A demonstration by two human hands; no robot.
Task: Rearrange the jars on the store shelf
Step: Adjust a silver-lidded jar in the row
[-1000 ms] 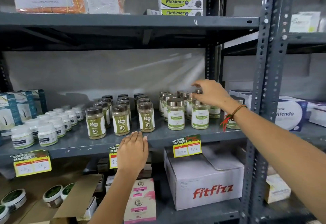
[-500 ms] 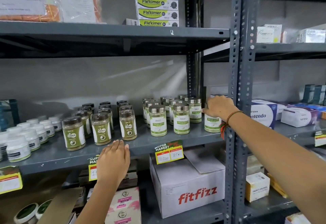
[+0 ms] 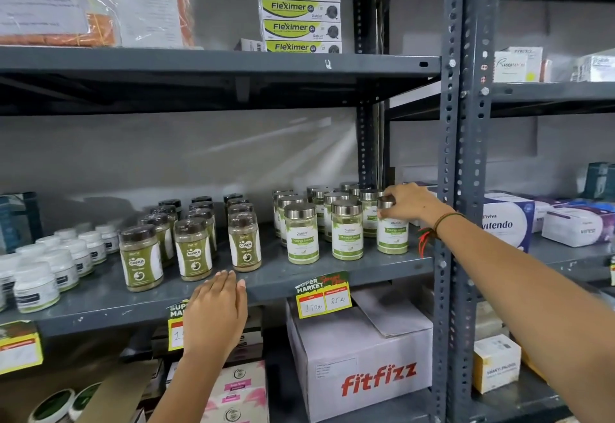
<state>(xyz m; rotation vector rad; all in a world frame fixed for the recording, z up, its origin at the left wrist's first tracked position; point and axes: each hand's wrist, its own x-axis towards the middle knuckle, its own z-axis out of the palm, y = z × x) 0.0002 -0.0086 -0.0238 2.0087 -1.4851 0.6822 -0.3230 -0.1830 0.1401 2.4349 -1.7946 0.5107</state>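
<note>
On the grey middle shelf [image 3: 332,274] stand several silver-lidded Moringa jars [image 3: 346,231] in rows. My right hand [image 3: 411,203] grips the lid of the rightmost front Moringa jar [image 3: 392,236], which stands upright on the shelf in line with the front row. Left of them stand several brown-lidded Gaska jars [image 3: 193,249], and further left several white jars [image 3: 35,286]. My left hand [image 3: 216,313] lies flat on the shelf's front edge, fingers together, holding nothing.
A grey slotted upright post [image 3: 454,189] stands just right of my right wrist. A Fitfizz carton [image 3: 362,362] sits on the shelf below. Fleximer boxes [image 3: 299,6] are stacked above. White boxes [image 3: 509,223] fill the neighbouring shelf. Price tags [image 3: 322,294] hang on the edge.
My right hand moved from the back of the Moringa group to the front right, bringing one jar down onto the shelf beside the front row. The view shifted right. My left hand stayed put.
</note>
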